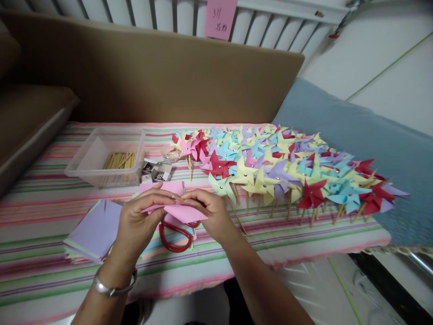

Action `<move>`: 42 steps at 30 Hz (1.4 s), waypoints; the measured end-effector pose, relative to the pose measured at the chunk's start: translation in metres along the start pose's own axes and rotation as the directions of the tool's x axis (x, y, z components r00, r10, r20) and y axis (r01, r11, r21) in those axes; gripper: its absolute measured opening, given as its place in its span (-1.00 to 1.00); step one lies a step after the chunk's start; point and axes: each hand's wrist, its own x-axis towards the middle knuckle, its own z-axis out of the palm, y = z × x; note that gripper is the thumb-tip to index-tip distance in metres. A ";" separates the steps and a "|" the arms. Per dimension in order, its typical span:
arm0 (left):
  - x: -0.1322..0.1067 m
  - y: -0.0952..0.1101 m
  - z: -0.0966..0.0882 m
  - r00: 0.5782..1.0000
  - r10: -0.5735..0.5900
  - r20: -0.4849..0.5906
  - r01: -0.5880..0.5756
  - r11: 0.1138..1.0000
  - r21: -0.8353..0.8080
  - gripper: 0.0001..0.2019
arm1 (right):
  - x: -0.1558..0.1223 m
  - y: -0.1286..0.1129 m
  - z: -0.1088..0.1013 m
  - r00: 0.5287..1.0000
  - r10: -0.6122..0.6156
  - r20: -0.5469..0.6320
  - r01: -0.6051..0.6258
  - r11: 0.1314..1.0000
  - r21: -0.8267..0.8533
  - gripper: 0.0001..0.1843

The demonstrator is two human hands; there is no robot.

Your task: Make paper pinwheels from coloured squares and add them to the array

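My left hand (pixel 144 211) pinches a pink paper pinwheel (pixel 184 213) above the striped cloth. At its centre, a thin wooden stick (pixel 177 197) shows between the fingertips of both hands. My right hand (pixel 206 208) is closed on the stick's other end and the paper's edge. Just below the pinwheel lie scissors with red handles (pixel 175 248), their blades hidden by the paper and hands. More pink paper (pixel 172 186) lies behind my hands. A stack of coloured paper squares (pixel 94 230), lilac on top, sits to the left of my left hand.
A clear plastic box (pixel 91 169) holds several wooden sticks (pixel 121 160). Small boxes of metal fasteners (pixel 157 171) stand beside it. Many finished pinwheels (pixel 279 174) crowd the right side of the striped cloth (pixel 216 271). A brown board (pixel 169 76) rises behind.
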 end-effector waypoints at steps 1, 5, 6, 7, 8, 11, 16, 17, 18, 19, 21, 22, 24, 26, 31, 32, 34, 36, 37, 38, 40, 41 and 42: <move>0.000 0.000 0.000 1.000 -0.006 -0.001 0.006 1.000 0.002 -0.91 | 0.000 0.000 0.000 1.000 -0.003 -0.003 0.003 1.000 0.000 -0.86; 0.000 0.001 0.000 1.000 -0.019 -0.013 0.019 1.000 0.008 -0.95 | 0.000 -0.001 0.000 1.000 -0.007 0.002 0.007 1.000 0.000 -0.86; 0.000 0.001 0.000 1.000 -0.017 -0.012 0.017 1.000 0.004 -0.94 | 0.000 -0.001 0.000 1.000 -0.008 0.004 0.008 1.000 0.001 -0.86; 0.000 0.001 0.000 1.000 -0.013 -0.010 0.013 1.000 0.000 -0.93 | 0.000 -0.002 0.000 1.000 -0.011 0.003 0.011 1.000 0.000 -0.86; -0.001 0.001 -0.001 1.000 -0.009 -0.008 0.009 1.000 -0.005 -0.92 | 0.000 -0.002 0.000 1.000 -0.017 -0.002 0.017 1.000 -0.001 -0.86; -0.001 0.001 -0.001 1.000 -0.009 -0.001 0.009 1.000 -0.005 -0.90 | 0.000 -0.001 0.001 0.999 -0.046 -0.026 0.046 0.999 -0.003 -0.86; -0.001 0.003 -0.001 1.000 0.001 -0.002 -0.001 1.000 -0.008 -0.88 | -0.001 0.001 0.003 0.995 -0.090 -0.049 0.090 0.996 -0.020 -0.86; -0.001 0.003 -0.001 1.000 0.004 -0.002 -0.004 1.000 -0.008 -0.88 | -0.001 0.000 0.004 0.994 -0.098 -0.055 0.096 0.995 -0.026 -0.86; -0.001 0.004 -0.001 1.000 0.005 -0.003 -0.005 1.000 -0.006 -0.88 | -0.002 0.000 0.004 0.993 -0.105 -0.060 0.103 0.994 -0.033 -0.86; -0.001 0.004 -0.001 1.000 0.002 -0.002 -0.002 1.000 -0.004 -0.88 | -0.002 0.000 0.004 0.992 -0.111 -0.065 0.109 0.993 -0.040 -0.85; -0.002 0.005 -0.001 1.000 -0.006 0.001 0.006 1.000 0.001 -0.89 | -0.003 -0.001 0.005 0.990 -0.123 -0.071 0.120 0.992 -0.045 -0.83; -0.002 0.005 -0.002 1.000 -0.008 -0.001 0.008 1.000 0.001 -0.89 | -0.003 -0.002 0.005 0.989 -0.129 -0.073 0.126 0.991 -0.042 -0.82; -0.002 0.006 -0.002 1.000 -0.009 -0.006 0.009 1.000 0.001 -0.89 | -0.004 -0.003 0.006 0.988 -0.132 -0.080 0.130 0.991 -0.028 -0.79; -0.002 0.006 -0.002 1.000 -0.013 -0.013 0.013 1.000 0.006 -0.90 | -0.004 -0.003 0.006 0.989 -0.124 -0.086 0.124 0.992 -0.010 -0.76; -0.003 0.007 -0.003 1.000 -0.006 -0.010 0.006 1.000 0.012 -0.90 | -0.006 -0.001 0.008 0.991 -0.099 -0.086 0.101 0.995 0.024 -0.65; -0.003 0.007 -0.003 1.000 -0.001 -0.009 0.001 1.000 0.010 -0.89 | -0.006 -0.001 0.009 0.992 -0.093 -0.086 0.095 0.995 0.028 -0.62; -0.003 0.007 -0.003 1.000 0.005 -0.006 -0.005 1.000 0.007 -0.87 | -0.006 0.000 0.009 0.993 -0.079 -0.088 0.082 0.996 0.038 -0.57; -0.004 0.007 -0.004 1.000 0.010 -0.001 -0.010 1.000 0.009 -0.86 | -0.007 0.000 0.010 0.993 -0.071 -0.089 0.075 0.996 0.047 -0.56; -0.004 0.007 -0.004 1.000 0.010 0.000 -0.010 1.000 0.013 -0.86 | -0.007 0.000 0.010 0.994 -0.069 -0.089 0.074 0.996 0.051 -0.57; -0.004 0.007 -0.004 1.000 0.011 0.000 -0.011 1.000 0.016 -0.86 | -0.007 0.000 0.011 0.994 -0.067 -0.088 0.072 0.996 0.054 -0.57; -0.004 0.007 -0.004 1.000 0.010 -0.008 -0.010 1.000 0.015 -0.86 | -0.007 -0.001 0.011 0.994 -0.060 -0.091 0.066 0.996 0.058 -0.59; -0.004 0.007 -0.004 1.000 0.008 -0.013 -0.008 1.000 0.010 -0.86 | -0.007 -0.002 0.011 0.994 -0.059 -0.095 0.065 0.996 0.059 -0.60; -0.004 0.007 -0.004 1.000 0.004 -0.017 -0.004 1.000 0.004 -0.86 | -0.007 -0.003 0.011 0.993 -0.060 -0.097 0.066 0.996 0.059 -0.60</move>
